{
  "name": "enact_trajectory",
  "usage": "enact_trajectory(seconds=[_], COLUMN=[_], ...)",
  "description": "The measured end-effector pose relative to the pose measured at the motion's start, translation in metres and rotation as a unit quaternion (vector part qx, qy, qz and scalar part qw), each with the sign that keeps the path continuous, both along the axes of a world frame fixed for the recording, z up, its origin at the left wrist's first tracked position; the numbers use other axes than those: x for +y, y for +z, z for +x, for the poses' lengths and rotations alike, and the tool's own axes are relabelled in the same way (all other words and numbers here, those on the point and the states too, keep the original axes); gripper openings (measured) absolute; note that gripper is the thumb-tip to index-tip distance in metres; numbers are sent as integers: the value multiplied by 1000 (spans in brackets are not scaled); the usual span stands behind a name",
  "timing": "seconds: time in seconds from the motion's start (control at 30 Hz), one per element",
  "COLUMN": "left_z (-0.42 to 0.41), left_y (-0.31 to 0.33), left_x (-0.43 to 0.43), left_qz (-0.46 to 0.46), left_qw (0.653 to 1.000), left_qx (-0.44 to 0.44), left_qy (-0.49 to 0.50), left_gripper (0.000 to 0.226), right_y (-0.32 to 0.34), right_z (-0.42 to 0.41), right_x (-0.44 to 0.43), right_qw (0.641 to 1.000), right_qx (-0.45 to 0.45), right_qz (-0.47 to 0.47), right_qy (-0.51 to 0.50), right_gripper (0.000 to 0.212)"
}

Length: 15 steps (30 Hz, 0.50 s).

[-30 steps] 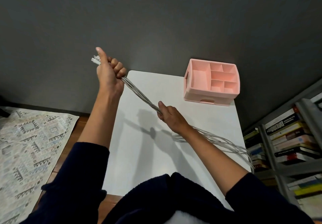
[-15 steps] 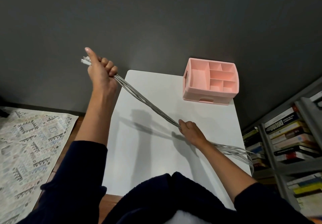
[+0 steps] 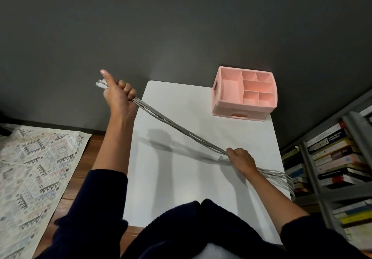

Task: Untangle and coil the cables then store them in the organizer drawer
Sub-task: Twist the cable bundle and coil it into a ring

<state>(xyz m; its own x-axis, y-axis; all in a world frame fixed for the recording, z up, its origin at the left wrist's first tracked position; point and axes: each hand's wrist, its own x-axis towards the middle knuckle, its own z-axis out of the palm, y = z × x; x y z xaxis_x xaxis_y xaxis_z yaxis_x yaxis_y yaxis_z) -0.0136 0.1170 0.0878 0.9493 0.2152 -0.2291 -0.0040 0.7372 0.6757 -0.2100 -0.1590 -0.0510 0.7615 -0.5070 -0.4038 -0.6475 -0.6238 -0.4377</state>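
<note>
A bundle of several grey cables (image 3: 181, 129) stretches diagonally above the white table (image 3: 181, 188). My left hand (image 3: 118, 95) is raised beyond the table's left edge, fist shut on one end, with white plugs (image 3: 101, 83) sticking out past the thumb. My right hand (image 3: 242, 161) is closed around the bundle low over the table's right side. Behind it the cables (image 3: 281, 176) fan out and droop over the right edge. The pink organizer (image 3: 218, 105) stands at the far right corner, its drawer (image 3: 239, 115) shut.
A grey shelf (image 3: 314, 170) stacked with books stands right of the table. A patterned rug (image 3: 34, 170) lies on the wooden floor at left. A dark wall rises behind the table.
My right hand has slid along the bundle toward the right, away from my left hand, so a longer stretch of cable now runs between them. The left hand stays raised.
</note>
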Motion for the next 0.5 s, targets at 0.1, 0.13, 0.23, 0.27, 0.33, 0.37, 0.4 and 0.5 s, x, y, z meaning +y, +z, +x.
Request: enact_trajectory(seconds=[0.1, 0.13, 0.23, 0.27, 0.33, 0.37, 0.4, 0.5], left_z=[0, 1, 0, -1, 1, 2, 2, 1], left_y=[-6, -8, -15, -17, -21, -23, -27, -40], left_x=[5, 7, 9, 9, 14, 16, 20, 26], left_qz=[-2, -2, -9, -11, -7, -3, 3, 18], left_qw=[1000, 1000, 999, 999, 998, 998, 998, 996], left_qx=[9, 12, 26, 31, 39, 43, 46, 60], left_qy=[11, 14, 21, 26, 38, 43, 47, 61], left_gripper=[46, 46, 45, 45, 45, 44, 44, 43], right_y=[-1, -2, -3, -3, -1, -1, 0, -1], right_z=[-6, -9, -14, -14, -18, -20, -23, -26], right_x=[-9, -13, -20, -22, -26, -28, -30, -32], right_qw=[1000, 999, 999, 999, 999, 998, 998, 997], right_qx=[9, 14, 8, 6, 13, 19, 19, 6], right_qz=[-20, -26, -35, -38, -41, -42, -47, -56], right_qy=[-9, -12, -23, -25, -29, -33, -36, -48], right_gripper=[45, 46, 45, 46, 46, 47, 49, 52])
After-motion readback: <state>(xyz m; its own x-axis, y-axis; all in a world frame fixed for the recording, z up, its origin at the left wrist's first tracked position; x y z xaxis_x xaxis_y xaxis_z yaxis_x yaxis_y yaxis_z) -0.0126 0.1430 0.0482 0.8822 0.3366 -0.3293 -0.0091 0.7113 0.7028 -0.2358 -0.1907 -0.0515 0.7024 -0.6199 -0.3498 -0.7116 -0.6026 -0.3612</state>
